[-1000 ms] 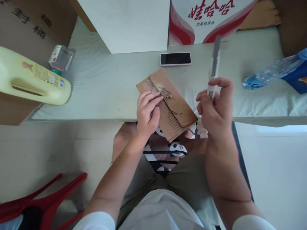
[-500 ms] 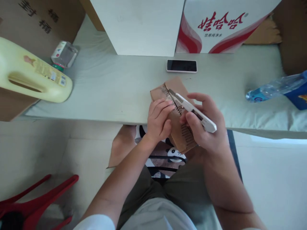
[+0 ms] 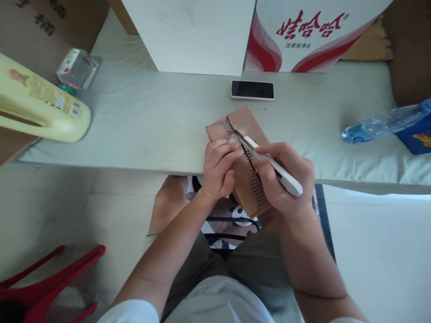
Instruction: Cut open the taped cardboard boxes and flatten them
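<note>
A small brown cardboard box (image 3: pixel 243 181) lies aslant at the bench's front edge, its near end jutting past it. Clear tape with dark stripes runs along its top, over a dark, slit-like seam. My left hand (image 3: pixel 218 169) holds the box from the left, fingers laid over the tape and thumb bent at the side. In my right hand (image 3: pixel 289 168) is a white utility knife (image 3: pixel 285 177), pinched between thumb and fingers. Its blade is extended, with the tip at the seam near the box's far end.
On the green-covered bench (image 3: pixel 134 121) a phone (image 3: pixel 252 90) lies beyond the box, before white cartons (image 3: pixel 202 40). Left are a yellow jug (image 3: pixel 50 103) and a clear bottle (image 3: pixel 81 69); right, a water bottle (image 3: pixel 373 125). A red stool (image 3: pixel 57 282) stands lower left.
The knife has come down and its tip now meets the seam. My right hand has moved slightly down and its index finger has drawn in onto the knife. My left hand stays on the box.
</note>
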Tool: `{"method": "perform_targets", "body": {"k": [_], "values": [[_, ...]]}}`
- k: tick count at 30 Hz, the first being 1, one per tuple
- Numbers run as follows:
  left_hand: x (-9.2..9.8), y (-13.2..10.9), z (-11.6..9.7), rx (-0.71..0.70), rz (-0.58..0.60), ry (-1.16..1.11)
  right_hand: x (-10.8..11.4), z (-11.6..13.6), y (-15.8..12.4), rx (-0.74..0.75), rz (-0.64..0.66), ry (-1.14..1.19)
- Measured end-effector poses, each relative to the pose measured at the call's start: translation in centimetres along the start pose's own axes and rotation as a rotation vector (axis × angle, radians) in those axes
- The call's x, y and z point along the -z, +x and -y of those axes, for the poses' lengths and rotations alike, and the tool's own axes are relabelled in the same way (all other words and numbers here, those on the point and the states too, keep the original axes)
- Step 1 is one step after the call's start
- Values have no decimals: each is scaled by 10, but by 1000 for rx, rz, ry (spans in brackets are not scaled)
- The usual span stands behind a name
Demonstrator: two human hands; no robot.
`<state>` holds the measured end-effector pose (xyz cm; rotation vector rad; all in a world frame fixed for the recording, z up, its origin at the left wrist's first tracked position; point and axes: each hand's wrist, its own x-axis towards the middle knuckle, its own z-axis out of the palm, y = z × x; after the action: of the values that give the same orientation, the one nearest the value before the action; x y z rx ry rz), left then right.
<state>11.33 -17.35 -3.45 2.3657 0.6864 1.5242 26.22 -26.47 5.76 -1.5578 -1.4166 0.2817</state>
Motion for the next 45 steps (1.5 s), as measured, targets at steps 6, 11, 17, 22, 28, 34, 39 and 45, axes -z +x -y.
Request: {"method": "perform_targets", "body": {"k": [6, 11, 17, 22, 28, 34, 39, 45], "values": [[-1, 1, 1, -22, -30, -28, -1, 6, 7, 22, 39, -18], [1, 4, 5, -43, 15, 19, 0, 6, 6, 23, -27, -18], [-1, 4, 6, -51, -14, 31, -2, 5, 8, 29, 26, -29], [0, 2, 6, -29, 29, 55, -1, 6, 7, 26, -21, -44], [2, 4, 4, -21, -5, 24, 2, 6, 2, 4, -130, -30], [2, 5, 4, -32, -2, 30, 7, 1, -6, -48, -252, 36], [17, 5, 9, -46, 22, 35, 19, 3, -5, -41, -505, 87], [69, -19, 15, 156, 68, 33, 7, -52, 9, -173, -295, 75]]}}
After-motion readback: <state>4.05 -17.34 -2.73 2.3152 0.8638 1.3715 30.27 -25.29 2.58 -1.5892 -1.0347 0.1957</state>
